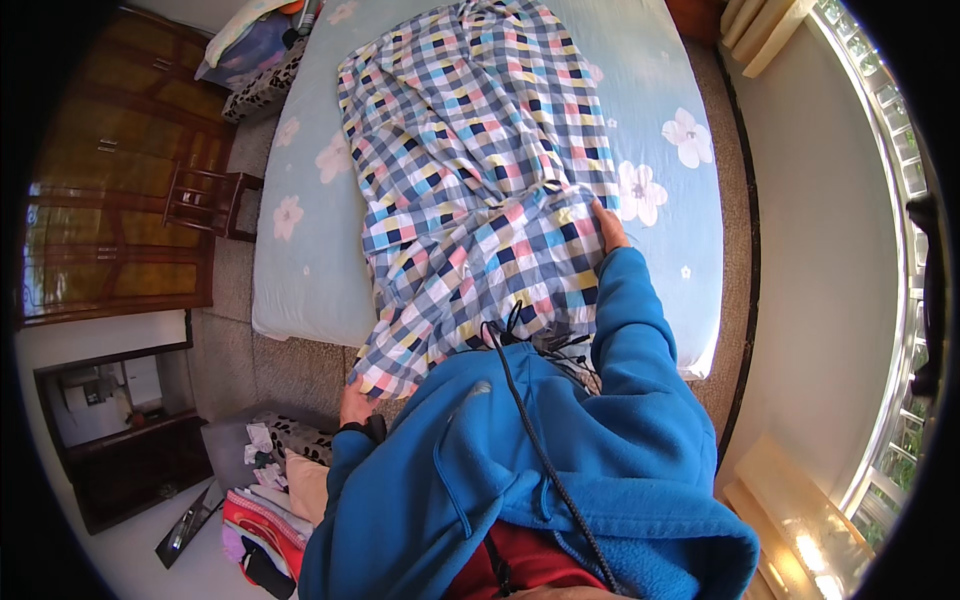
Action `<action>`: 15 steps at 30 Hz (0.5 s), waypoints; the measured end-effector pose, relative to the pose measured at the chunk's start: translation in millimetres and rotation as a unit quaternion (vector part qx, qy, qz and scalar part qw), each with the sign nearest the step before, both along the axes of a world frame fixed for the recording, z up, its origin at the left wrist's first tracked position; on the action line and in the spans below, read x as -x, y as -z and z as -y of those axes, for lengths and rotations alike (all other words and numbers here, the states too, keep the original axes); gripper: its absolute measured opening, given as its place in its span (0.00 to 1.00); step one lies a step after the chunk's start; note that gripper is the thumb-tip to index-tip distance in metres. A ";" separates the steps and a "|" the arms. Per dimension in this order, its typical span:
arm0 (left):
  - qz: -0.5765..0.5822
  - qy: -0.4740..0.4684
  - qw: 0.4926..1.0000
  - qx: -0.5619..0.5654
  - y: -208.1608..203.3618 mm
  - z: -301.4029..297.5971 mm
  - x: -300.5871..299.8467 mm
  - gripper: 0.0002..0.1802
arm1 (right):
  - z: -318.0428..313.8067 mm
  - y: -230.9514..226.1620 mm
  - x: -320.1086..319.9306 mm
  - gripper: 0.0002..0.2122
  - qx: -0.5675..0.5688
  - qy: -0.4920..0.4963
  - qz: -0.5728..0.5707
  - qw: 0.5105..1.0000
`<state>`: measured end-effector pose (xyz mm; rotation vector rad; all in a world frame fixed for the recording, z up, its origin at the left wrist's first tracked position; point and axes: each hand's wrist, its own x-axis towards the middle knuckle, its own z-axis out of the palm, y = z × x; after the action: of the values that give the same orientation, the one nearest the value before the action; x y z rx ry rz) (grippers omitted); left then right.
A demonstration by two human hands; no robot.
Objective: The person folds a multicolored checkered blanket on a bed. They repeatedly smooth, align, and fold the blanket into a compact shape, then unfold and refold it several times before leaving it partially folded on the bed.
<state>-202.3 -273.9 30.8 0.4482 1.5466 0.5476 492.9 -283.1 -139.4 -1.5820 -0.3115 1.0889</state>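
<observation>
A large checked bed cover (475, 110) in blue, white, pink and yellow lies lengthwise along the bed, wrinkled, with its near end folded and hanging over the bed's edge toward my body. My left hand (357, 402) is closed on the near left corner of that cover, low beside my left hip. At the cover's right edge, my right hand (611, 230) grips the cloth, its thumb on top; the other fingers are mostly hidden. Beneath lies a pale blue fitted sheet (660, 265) with white flowers.
A dark wooden chair (208, 197) stands left of the bed, before a wooden wardrobe (110, 215). Folded clothes (265, 530) are piled at lower left. Dark cords (525, 405) hang in front of my blue top. A wall and window run along the right.
</observation>
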 end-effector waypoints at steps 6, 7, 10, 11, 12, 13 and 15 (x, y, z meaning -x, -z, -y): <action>0.008 -0.035 0.998 -0.043 12.4 -23.2 13.3 0.29 | -12.1 -17.3 -14.9 0.33 0.044 -0.086 -0.044 0.994; 0.039 -0.035 0.997 -0.053 14.9 -28.7 14.5 0.27 | -14.4 -28.2 -10.6 0.33 0.083 -0.100 -0.032 0.991; 0.034 -0.027 0.997 -0.069 20.6 -42.3 17.0 0.26 | -9.0 -62.6 7.0 0.30 0.090 -0.164 -0.023 0.982; 0.032 -0.046 0.996 -0.063 21.7 -46.0 17.4 0.26 | -7.7 -71.8 13.0 0.29 0.113 -0.166 0.002 0.980; 0.028 -0.045 0.996 -0.069 21.5 -50.0 18.2 0.27 | -5.9 -79.9 16.9 0.23 0.099 -0.168 0.016 0.981; 0.028 -0.057 0.995 -0.071 21.2 -53.3 18.4 0.27 | -2.7 -86.2 18.8 0.20 0.092 -0.164 0.023 0.982; 0.041 -0.070 0.994 -0.070 18.2 -60.5 19.5 0.27 | 4.7 -95.2 16.5 0.15 0.060 -0.166 0.039 0.984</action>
<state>-221.8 -213.4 12.6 0.4213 1.4728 0.7779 476.4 -287.8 -44.2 -1.7211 -0.5875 1.3217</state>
